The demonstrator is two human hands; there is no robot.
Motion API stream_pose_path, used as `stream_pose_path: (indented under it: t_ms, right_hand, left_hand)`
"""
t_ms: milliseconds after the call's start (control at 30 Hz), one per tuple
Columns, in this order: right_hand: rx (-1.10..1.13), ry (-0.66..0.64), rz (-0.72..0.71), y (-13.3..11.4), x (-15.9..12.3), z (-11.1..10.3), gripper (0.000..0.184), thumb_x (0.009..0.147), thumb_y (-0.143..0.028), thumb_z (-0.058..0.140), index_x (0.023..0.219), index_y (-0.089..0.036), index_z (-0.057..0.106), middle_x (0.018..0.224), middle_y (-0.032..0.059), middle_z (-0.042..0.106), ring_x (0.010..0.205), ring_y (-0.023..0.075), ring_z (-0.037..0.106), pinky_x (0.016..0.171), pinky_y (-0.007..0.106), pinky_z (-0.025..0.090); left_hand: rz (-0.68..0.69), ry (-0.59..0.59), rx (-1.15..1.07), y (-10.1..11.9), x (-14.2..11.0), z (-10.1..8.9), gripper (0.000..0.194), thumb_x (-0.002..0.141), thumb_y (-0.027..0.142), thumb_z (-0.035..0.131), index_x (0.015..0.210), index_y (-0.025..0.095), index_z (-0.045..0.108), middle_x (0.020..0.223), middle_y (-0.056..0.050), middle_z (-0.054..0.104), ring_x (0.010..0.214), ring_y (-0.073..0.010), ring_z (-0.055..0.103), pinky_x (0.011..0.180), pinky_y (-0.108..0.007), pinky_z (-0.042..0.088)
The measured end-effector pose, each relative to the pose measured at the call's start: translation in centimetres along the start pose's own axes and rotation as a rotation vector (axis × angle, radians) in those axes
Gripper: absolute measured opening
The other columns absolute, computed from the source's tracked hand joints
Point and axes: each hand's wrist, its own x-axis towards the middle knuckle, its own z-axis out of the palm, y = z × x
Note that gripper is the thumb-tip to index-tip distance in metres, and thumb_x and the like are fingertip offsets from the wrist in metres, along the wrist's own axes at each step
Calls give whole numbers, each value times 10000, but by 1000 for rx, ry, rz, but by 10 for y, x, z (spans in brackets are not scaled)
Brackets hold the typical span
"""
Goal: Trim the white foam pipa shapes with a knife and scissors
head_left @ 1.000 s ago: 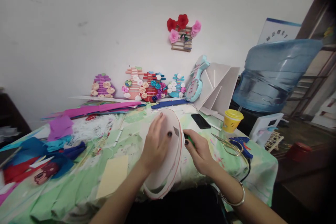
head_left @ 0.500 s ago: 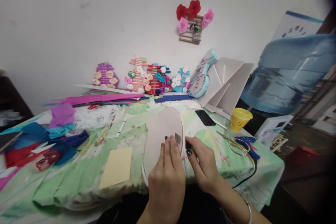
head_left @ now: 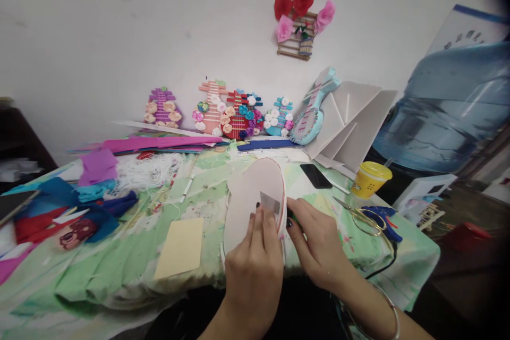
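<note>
A pale, rounded board (head_left: 247,196) with a lobed outline lies at the table's front edge, a red line running along its right side. Flat on it presses my left hand (head_left: 255,255), fingers stretched out and holding nothing. Just above those fingertips is a grey four-sided patch (head_left: 271,204); whether it is a blade or a mark I cannot tell. Against the board's right edge, my right hand (head_left: 316,239) is closed round a small green-and-black tool (head_left: 294,217). My fingers hide most of that tool, so its kind is unclear.
To the right lie a phone (head_left: 315,176), gold-handled scissors (head_left: 364,219), a blue tool with a cord (head_left: 388,223) and a yellow cup (head_left: 371,179). Yellow paper (head_left: 181,247), a white pen (head_left: 187,189) and felt scraps (head_left: 98,164) are left. Decorated instrument models (head_left: 239,117) line the wall.
The view has shifted slightly. My right hand stays closed by the board's right edge, and more of the grey patch shows above my left fingertips. My left hand still lies flat.
</note>
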Motion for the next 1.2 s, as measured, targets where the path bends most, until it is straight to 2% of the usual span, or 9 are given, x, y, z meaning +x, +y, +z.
stream_pose_path:
  t_ms: [467,733,833,1000,1200]
  right_hand:
    - [-71,-31,9,10,-2,-2,378,885,-190,345,1255,-197,418,821,53,530,722,183,518,626,308,402]
    - [-74,-44,31,17,-7,-5,367,896,-206,342,1247,-183,446,866,71,575,754,184,554,662,310,443]
    - [-85,-33,16,15,-6,-4,372,892,-202,346,1252,-185,439,858,71,573,742,182,548,649,306,441]
    - [-99,-30,6,6,0,-4,347,882,-209,355,1215,-175,448,819,65,545,728,187,527,640,311,425]
    - [-106,-63,17,-1,8,-8,298,887,-222,342,1145,-176,485,788,55,535,708,189,530,628,312,422]
  left_hand:
    - [-4,34,-40,-5,-1,0,244,822,48,475,1046,-18,544,957,-195,680,782,-239,680,598,-286,566]
    - [23,14,-75,-6,-4,0,300,805,25,482,1101,3,525,1026,-181,662,884,-240,661,658,-286,573]
    - [37,23,-60,-5,-5,1,341,791,17,486,1131,7,507,1017,-184,664,894,-253,657,642,-298,577]
    - [51,1,-79,-6,-5,1,294,788,8,476,1077,-12,526,1016,-198,660,882,-272,657,631,-318,580]
    - [33,19,-105,-10,-4,0,318,791,17,492,1107,-18,509,1025,-204,656,885,-260,658,647,-310,578]
